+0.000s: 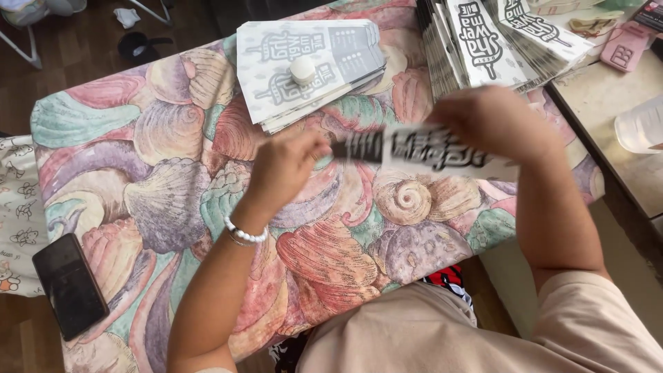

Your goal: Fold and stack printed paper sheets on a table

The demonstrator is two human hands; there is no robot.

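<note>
A home: shell-patterned cloth over a table, wooden floor, phone lying by.

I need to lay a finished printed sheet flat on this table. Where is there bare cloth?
The shell-patterned tablecloth lies bare between the black phone and the left hand, and below the blurred printed paper strip. The far edge is crowded: flat printed stack, fanned stack.

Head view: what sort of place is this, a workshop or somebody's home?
Probably a home used for piecework. A seashell-print cloth covers the work surface over a wooden floor, and stacks of printed paper sleeves lie ahead. Both hands, left hand and right hand, hold one blurred sleeve.
</note>
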